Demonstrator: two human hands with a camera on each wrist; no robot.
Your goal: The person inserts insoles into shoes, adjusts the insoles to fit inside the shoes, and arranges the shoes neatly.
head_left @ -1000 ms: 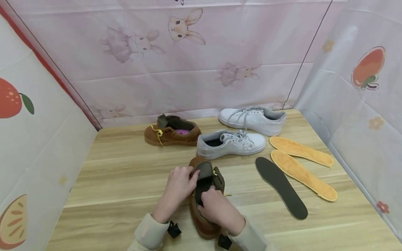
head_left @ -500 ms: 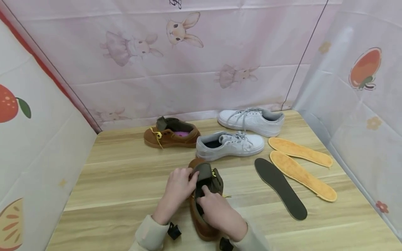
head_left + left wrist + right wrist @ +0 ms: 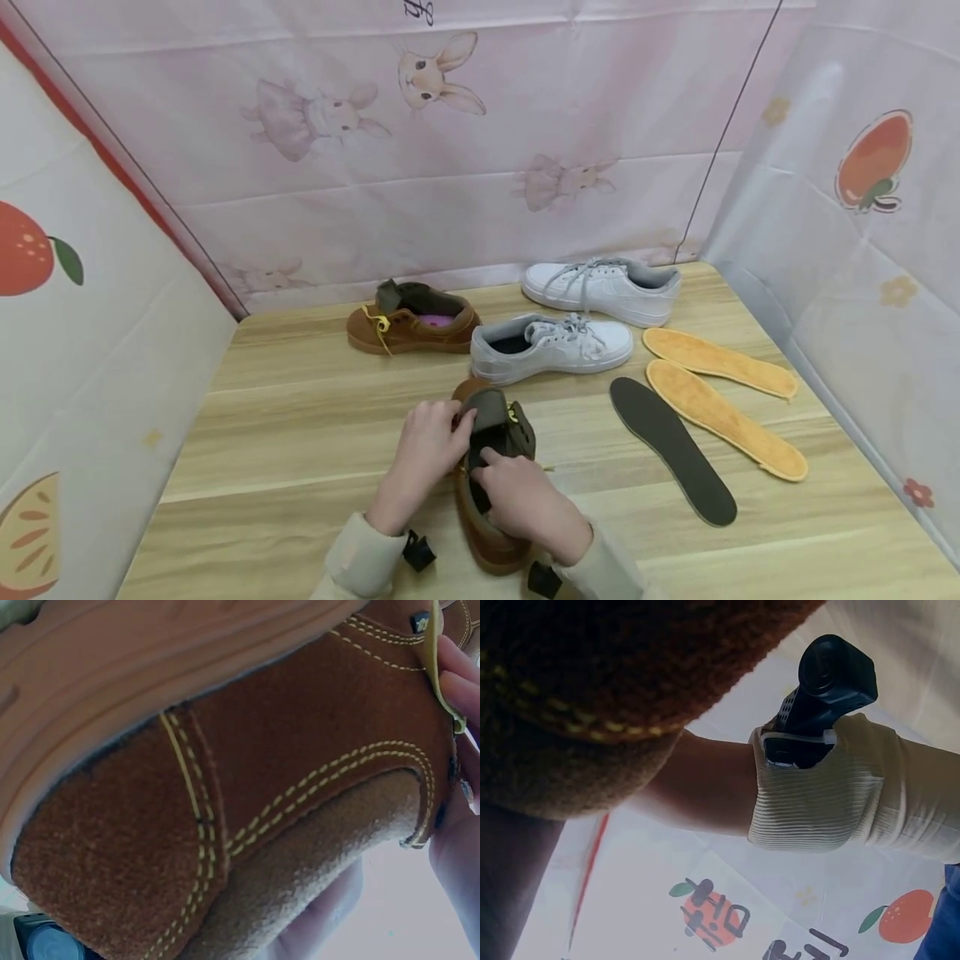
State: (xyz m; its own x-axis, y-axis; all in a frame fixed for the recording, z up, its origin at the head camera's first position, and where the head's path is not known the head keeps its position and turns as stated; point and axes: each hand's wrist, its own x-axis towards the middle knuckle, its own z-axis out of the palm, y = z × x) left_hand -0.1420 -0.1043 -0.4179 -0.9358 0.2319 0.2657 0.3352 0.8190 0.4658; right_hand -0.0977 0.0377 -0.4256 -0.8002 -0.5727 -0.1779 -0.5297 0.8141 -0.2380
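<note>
A brown suede shoe [image 3: 487, 542] with an olive lining stands at the table's front, toe pointing away from me. My left hand [image 3: 427, 437] pinches its folded-back tongue [image 3: 489, 407] between thumb and fingers. The right hand [image 3: 521, 500] reaches into the shoe's opening from the heel side, and its fingers are mostly hidden in the dark inside. Close up in the left wrist view are the shoe's side [image 3: 300, 712], with yellow stitching, and a yellow lace [image 3: 433, 660] by the fingers. The shoe's heel part [image 3: 615, 667] fills the upper left of the right wrist view.
The matching brown shoe [image 3: 375, 332], with pink inside, stands at the back. Two white sneakers [image 3: 555, 354] lie right of it. Two orange insoles [image 3: 720, 412] and a dark insole [image 3: 667, 442] lie on the table's right. Printed cloth walls [image 3: 450, 208] enclose the table.
The right hand has shifted slightly inside the shoe, its fingers lower and more to the left. The left hand keeps its hold on the tongue, and the shoe has stayed in place.
</note>
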